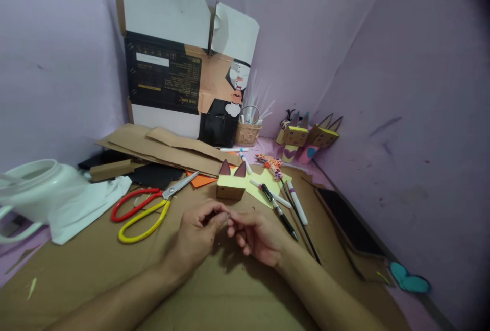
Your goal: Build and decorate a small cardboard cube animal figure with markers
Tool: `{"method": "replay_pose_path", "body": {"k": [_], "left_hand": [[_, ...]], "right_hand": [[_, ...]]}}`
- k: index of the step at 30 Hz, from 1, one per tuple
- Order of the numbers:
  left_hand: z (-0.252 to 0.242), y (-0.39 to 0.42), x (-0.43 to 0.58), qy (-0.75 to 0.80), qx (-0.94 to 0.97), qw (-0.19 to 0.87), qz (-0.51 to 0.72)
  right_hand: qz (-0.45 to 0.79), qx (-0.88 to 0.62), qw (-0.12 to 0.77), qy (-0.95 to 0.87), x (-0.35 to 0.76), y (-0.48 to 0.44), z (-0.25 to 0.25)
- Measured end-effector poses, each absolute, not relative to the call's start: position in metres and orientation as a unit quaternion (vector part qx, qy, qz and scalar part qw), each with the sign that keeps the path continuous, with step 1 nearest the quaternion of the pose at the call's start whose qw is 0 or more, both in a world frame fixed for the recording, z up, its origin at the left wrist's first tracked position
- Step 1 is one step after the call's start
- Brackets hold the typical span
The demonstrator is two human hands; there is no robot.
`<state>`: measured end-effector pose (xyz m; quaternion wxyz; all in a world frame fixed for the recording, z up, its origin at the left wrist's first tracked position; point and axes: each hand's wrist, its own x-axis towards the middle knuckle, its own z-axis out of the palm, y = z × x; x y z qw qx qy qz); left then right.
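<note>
The left hand point(197, 234) and right hand point(260, 238) meet at their fingertips, thumbs and forefingers pinched together on one tiny piece point(228, 214), too small to show which way it points. One black pen point(281, 213) lies to their right; one pair of scissors point(167, 196) lies left, blades pointing away and rightward. Just beyond the fingertips, apart from them, sits one small eared box point(230, 189), long axis crosswise, two ears upward. Farther back stand two eared figures point(296, 137).

Small, upright, eared cardboard box point(230, 188)
</note>
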<state>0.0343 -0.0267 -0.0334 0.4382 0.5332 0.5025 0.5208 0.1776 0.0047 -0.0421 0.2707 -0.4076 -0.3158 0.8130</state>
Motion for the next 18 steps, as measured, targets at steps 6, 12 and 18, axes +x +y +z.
{"method": "replay_pose_path", "body": {"k": [6,12,18], "left_hand": [[-0.033,-0.023,0.029,0.512,0.458,0.500,0.527],[-0.037,-0.021,0.022,0.502,0.410,0.600,0.468],[-0.033,-0.025,0.027,0.527,0.439,0.567,0.457]], "right_hand": [[0.714,-0.406,0.387,-0.419,0.175,0.001,-0.044],[0.573,-0.426,0.434,-0.549,0.172,-0.004,-0.038],[0.501,-0.445,0.419,-0.613,0.172,-0.005,-0.041]]}}
